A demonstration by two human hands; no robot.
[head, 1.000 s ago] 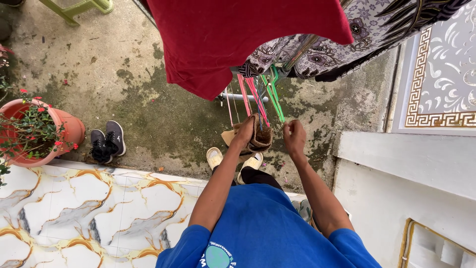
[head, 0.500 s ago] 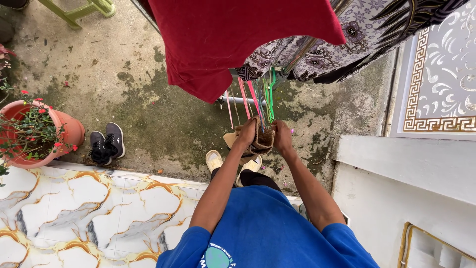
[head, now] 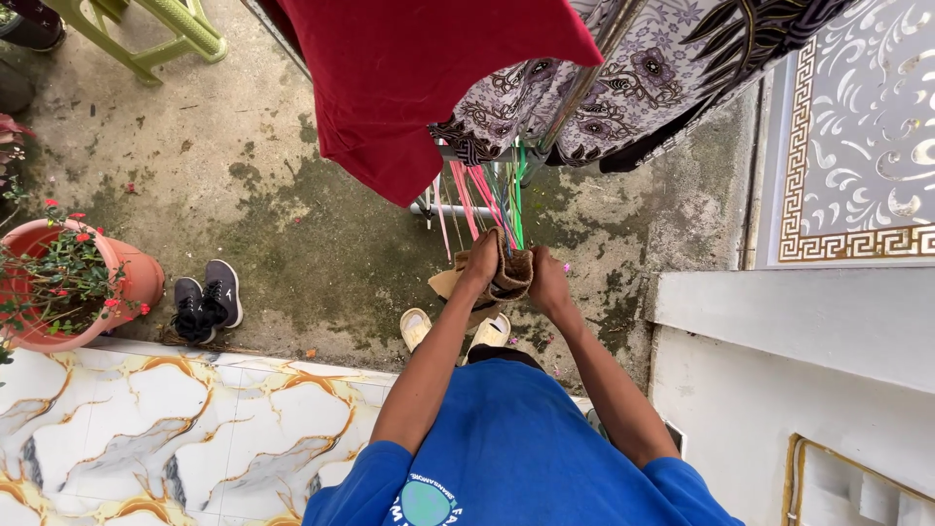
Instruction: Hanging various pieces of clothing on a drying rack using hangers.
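Observation:
A small brown woven bag (head: 510,274) is gripped at its top edge by my left hand (head: 481,261). My right hand (head: 547,281) presses against the bag's right side and seems to grip it. A bundle of thin coloured hangers (head: 492,198) in pink, red and green sticks up out of the bag toward the drying rack. A dark red shirt (head: 414,73) hangs on the rack just above and left of my hands. My cream slippers (head: 419,326) show below my arms.
Patterned purple cloth (head: 623,78) hangs on the rack to the right. A flower pot (head: 68,282) and black sneakers (head: 203,298) sit at the left on mossy concrete. A marble-tiled ledge (head: 175,429) lies at lower left, a white wall (head: 789,331) at right.
My right hand has moved left from open air onto the bag's right side. The view has shifted a little, and the hangers now stand more upright in the bag.

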